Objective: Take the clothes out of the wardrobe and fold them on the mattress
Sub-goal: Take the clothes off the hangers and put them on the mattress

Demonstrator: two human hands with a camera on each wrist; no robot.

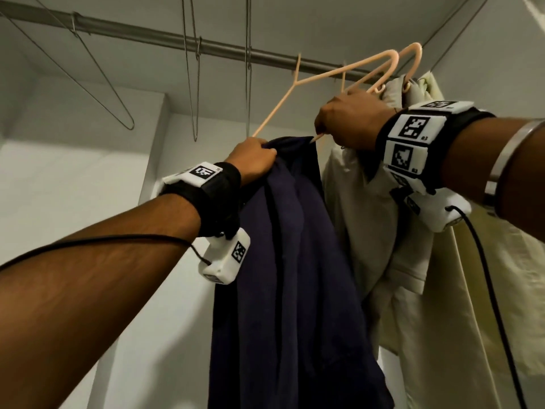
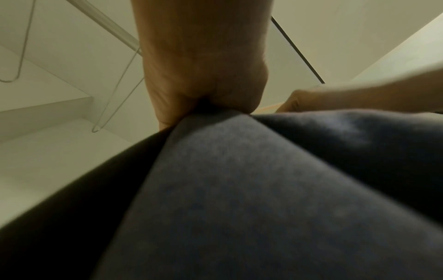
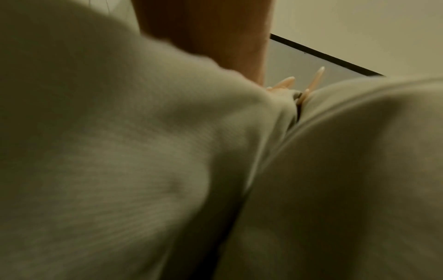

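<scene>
A navy garment (image 1: 295, 261) hangs from a peach plastic hanger (image 1: 318, 76) tilted under the wardrobe rod (image 1: 177, 39). My left hand (image 1: 261, 156) grips the garment's bunched top edge; the left wrist view shows the left hand (image 2: 203, 91) clenched on the navy cloth (image 2: 263, 189). My right hand (image 1: 330, 128) is curled round the hanger's right arm, just above the cloth. In the right wrist view beige fabric (image 3: 120, 151) fills the frame and hides the fingers; only peach hanger tips (image 3: 317, 75) show.
A beige shirt (image 1: 368, 216) and a cream garment (image 1: 477, 290) hang to the right on another peach hanger (image 1: 413, 59). Several bare wire hangers (image 1: 193, 84) hang on the rod to the left. White wardrobe walls (image 1: 73, 187) close in the left side.
</scene>
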